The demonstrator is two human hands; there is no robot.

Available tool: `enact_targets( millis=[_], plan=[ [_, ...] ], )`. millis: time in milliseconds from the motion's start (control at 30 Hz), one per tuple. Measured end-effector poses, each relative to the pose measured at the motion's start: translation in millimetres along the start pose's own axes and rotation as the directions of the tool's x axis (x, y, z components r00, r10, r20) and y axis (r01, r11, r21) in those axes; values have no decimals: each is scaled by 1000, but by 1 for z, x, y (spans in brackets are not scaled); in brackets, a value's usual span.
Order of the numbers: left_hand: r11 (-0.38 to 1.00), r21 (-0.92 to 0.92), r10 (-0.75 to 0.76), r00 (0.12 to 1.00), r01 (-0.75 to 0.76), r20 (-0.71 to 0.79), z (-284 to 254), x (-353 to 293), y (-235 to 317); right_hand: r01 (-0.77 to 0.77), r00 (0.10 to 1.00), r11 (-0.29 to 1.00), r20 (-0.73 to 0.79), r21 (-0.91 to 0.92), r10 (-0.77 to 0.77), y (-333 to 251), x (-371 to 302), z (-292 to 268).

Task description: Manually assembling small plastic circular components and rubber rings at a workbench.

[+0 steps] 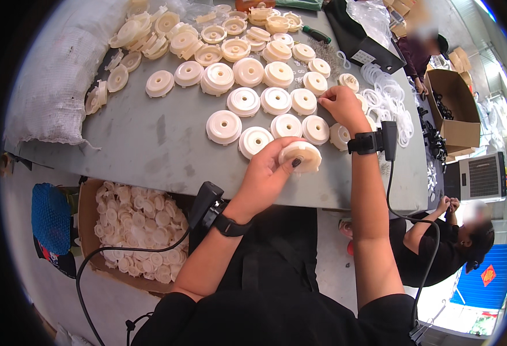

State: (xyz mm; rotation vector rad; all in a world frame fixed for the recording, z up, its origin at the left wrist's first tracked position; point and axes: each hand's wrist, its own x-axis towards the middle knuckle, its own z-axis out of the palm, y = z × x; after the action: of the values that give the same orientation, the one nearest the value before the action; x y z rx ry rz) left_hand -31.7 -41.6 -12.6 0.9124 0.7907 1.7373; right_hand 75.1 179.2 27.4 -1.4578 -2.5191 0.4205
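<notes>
My left hand (271, 167) is closed round a cream round plastic part (306, 157), tilted, with my thumb on its centre. It is held just above the near edge of the grey table (167, 155). Farther right, my right hand (341, 106) is pinched, its fingertips low over the table beside a white plastic disc (304, 101). What the fingertips hold, if anything, is too small to make out. Several similar discs with centre holes lie in loose rows ahead of both hands, among them a large disc (224, 127) at the left.
White rings (389, 98) pile up at the right, near a black bin (364, 34). A green-handled screwdriver (317, 34) lies at the back. A white sack (57, 86) stands at the left. Below the table is a carton (89, 222) of cream parts. Two other people are at the right.
</notes>
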Motion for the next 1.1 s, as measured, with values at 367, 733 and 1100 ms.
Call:
enact_targets(
  millis=[367,733,1100],
  plan=[
    [857,-513,102,964,39,244,0,-17,16,307,950,598,-206,741,-233,-76,-160,-28],
    [784,-595,88,918,175,386,-1,-30,38,412,899,377,-303,830,-317,-94,-189,-19],
    [826,-529,19,929,194,370,2,-37,43,241,940,246,-162,939,-301,-97,-204,-27]
  ],
)
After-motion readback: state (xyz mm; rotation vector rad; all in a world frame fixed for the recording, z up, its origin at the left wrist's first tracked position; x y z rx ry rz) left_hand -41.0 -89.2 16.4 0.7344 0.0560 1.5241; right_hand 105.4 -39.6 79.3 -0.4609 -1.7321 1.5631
